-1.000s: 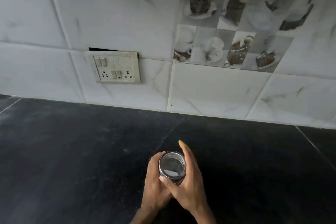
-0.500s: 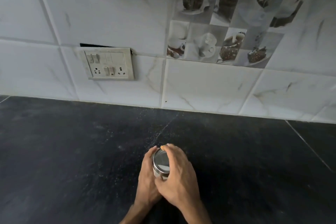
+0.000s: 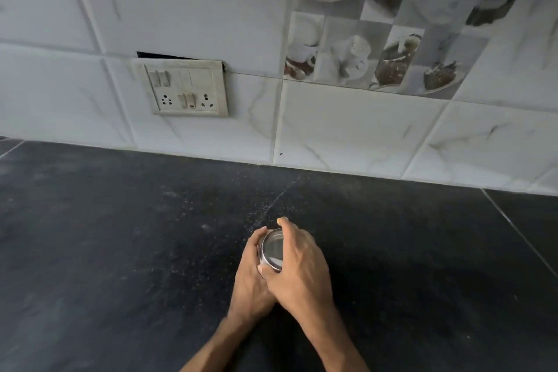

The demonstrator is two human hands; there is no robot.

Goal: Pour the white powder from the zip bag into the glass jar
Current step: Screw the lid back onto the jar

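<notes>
A small glass jar (image 3: 272,249) with a shiny metal lid stands on the black countertop (image 3: 120,251), near the middle of the view. My left hand (image 3: 252,276) wraps around the jar's body from the left. My right hand (image 3: 302,272) lies over the lid from the right, fingers curled on its rim. Most of the jar's body is hidden by both hands. No zip bag is in view.
Fine white powder specks (image 3: 262,211) are scattered on the countertop behind the jar. A tiled wall (image 3: 347,124) rises at the back, with a switch and socket plate (image 3: 187,87) on the left.
My right hand has moved from the jar's side to over its lid, covering more of it. The view has shifted slightly; the jar stays on the counter.
</notes>
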